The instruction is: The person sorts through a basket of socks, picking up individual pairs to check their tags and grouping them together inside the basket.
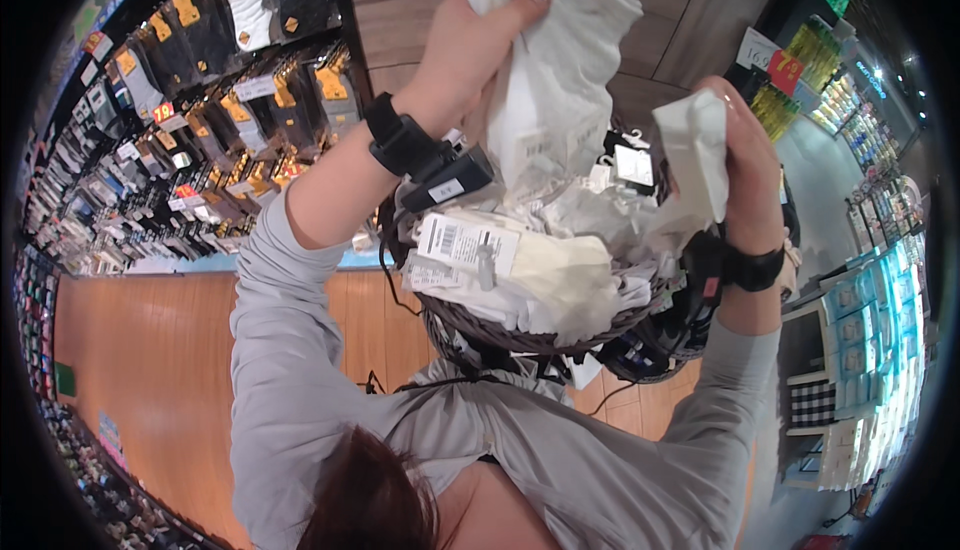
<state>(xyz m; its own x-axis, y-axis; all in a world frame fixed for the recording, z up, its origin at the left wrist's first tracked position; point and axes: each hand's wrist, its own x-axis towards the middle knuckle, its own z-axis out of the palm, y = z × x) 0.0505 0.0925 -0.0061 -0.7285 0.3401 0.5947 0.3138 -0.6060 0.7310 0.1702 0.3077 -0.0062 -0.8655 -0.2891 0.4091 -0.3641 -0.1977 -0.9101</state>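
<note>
My left hand (480, 47) grips a bundle of white packaged garments (559, 92), possibly socks, in clear plastic with barcode labels. This bundle hangs above a dark wicker basket (495, 332). On the right, my right hand (750, 152) holds a smaller white packet (694, 152) over the basket's right side. Cream and white packaged textiles (555, 280) fill the basket, and a white barcode tag (469, 242) lies on top of them. Behind these, a black item with a white hang tag (634, 166) shows partly. The fingertips of both hands are partly hidden.
Racks of hanging packaged socks (247, 129) line the left side. A brown wood-look panel (675, 2) stands ahead. Beside the first, a second basket (652, 355) holds dark items. Shelves of light-blue packages (874, 310) stand at the right, and wood flooring (150, 355) lies at left.
</note>
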